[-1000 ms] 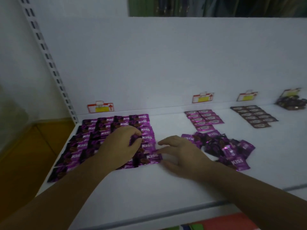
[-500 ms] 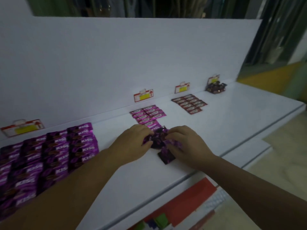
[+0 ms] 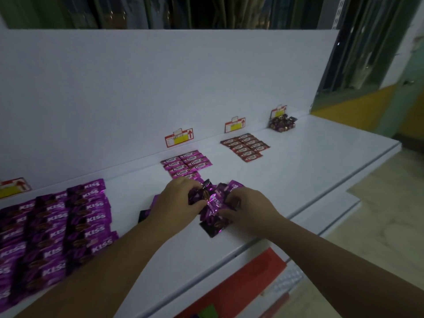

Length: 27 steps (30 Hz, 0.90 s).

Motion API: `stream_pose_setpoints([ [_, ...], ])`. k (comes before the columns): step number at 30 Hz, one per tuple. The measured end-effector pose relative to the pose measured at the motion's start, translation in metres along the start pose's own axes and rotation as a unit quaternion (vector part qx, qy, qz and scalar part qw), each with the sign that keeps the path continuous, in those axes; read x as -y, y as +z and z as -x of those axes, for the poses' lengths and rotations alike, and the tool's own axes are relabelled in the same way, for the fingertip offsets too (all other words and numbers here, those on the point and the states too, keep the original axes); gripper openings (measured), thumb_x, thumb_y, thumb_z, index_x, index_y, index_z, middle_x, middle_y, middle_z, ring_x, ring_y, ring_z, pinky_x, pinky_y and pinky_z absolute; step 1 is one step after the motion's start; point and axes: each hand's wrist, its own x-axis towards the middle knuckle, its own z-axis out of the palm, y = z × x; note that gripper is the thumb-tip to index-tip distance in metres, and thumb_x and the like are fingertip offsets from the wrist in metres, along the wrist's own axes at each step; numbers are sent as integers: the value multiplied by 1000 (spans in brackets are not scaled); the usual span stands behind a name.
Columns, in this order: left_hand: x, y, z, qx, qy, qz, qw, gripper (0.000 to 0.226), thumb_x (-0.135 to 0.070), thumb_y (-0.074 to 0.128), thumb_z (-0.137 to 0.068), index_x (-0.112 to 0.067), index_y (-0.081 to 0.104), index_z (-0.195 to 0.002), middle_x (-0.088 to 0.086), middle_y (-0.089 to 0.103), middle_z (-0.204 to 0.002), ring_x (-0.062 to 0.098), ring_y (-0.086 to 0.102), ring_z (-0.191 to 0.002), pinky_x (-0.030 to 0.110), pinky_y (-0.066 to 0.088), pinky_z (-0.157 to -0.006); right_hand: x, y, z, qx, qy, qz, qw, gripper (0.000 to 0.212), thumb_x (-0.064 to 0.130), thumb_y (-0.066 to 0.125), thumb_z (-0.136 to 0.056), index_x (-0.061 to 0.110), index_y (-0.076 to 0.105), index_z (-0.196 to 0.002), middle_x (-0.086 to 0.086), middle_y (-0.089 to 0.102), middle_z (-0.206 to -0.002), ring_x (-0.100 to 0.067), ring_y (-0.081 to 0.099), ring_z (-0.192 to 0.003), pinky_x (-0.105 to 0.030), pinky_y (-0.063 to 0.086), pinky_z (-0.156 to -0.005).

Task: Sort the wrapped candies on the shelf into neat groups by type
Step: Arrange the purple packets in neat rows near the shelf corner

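A loose heap of purple KISS candies (image 3: 212, 204) lies mid-shelf. My left hand (image 3: 176, 203) grips the heap from the left, fingers curled into the wrappers. My right hand (image 3: 247, 208) grips it from the right, thumb and fingers pinching wrappers. A neat grid of purple KISS candies (image 3: 57, 226) covers the shelf's left part. Pink Choco candies (image 3: 185, 165) lie in rows just behind the heap. Red-brown candies (image 3: 246, 146) form a tidy block further right. A small pile of dark candies (image 3: 282, 123) sits at the far back right.
The white shelf (image 3: 298, 180) has a white back panel with red-and-yellow price tags (image 3: 179, 139) along its base. The shelf's front edge runs diagonally below my arms. Red packaging (image 3: 241, 285) shows on a lower level, with floor to the right.
My hands left the sorted purple grid and moved right onto the loose heap, gathering it between them. The view swung right, so the grid now sits at the left.
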Motion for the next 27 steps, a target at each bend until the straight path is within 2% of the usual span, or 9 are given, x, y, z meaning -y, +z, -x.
stream_pose_setpoints([
  [4,-4,1,-9,59,36,-78,995,51,-37,68,-80,-26,50,-127,-4,43,-136,15,36,-125,37,34,-104,1,-3,-3,14,9,-14,1000,24,47,71,-74,30,54,-80,15,49,-70,-1,46,-63,-16,30,-53],
  [6,-8,3,-11,108,53,-119,985,55,-39,66,-82,-30,46,-132,-8,41,-141,15,34,-130,38,30,-106,1,-4,-2,8,0,-3,1000,24,45,70,-76,24,58,-84,12,50,-73,-5,46,-64,-15,29,-52],
  [9,-9,5,-13,111,51,-117,986,54,-39,68,-80,-32,48,-130,-9,48,-121,13,44,-115,32,39,-96,1,-6,-1,5,-17,22,1000,29,44,65,-80,17,62,-91,5,50,-80,-11,47,-70,-16,30,-53],
  [12,-10,1,-15,120,32,-113,986,52,-40,70,-78,-29,52,-125,-9,40,-108,10,42,-105,30,43,-95,-1,-6,0,13,-9,9,1000,27,45,66,-81,20,56,-82,6,48,-76,-10,46,-68,-17,29,-53],
  [17,-21,-8,-16,113,1,-69,991,29,-31,76,-74,-25,51,-87,-6,53,-97,9,53,-87,26,52,-78,-3,-9,-2,27,30,-21,999,30,45,70,-76,27,46,-75,7,51,-76,-8,45,-65,-18,30,-53],
  [20,-23,-11,-15,95,-31,-30,995,23,-21,72,-77,-27,51,-79,-4,62,-87,9,59,-78,28,55,-71,-4,-14,-2,39,35,-51,997,33,44,74,-73,33,43,-70,11,54,-78,-4,48,-67,-17,32,-54],
  [23,-17,-21,-14,83,-99,90,987,21,-18,75,-76,-26,61,-90,-8,64,-92,8,61,-85,27,53,-75,-4,-22,-2,19,51,-197,979,19,33,77,-72,32,59,-74,9,64,-79,-5,61,-67,-14,44,-55],
  [25,-10,-29,-12,87,-159,184,966,27,-15,75,-76,-22,65,-100,-5,64,-101,14,64,-92,34,54,-84,-3,-29,-3,16,77,-337,938,7,24,76,-75,25,69,-75,1,70,-78,-13,68,-66,-19,54,-58],
  [27,-4,-35,-5,93,-201,269,937,25,-12,73,-77,-25,66,-97,2,67,-106,19,67,-92,41,53,-88,2,-33,-4,41,97,-417,903,5,21,73,-78,17,70,-78,-4,72,-78,-17,70,-68,-26,57,-60],
])
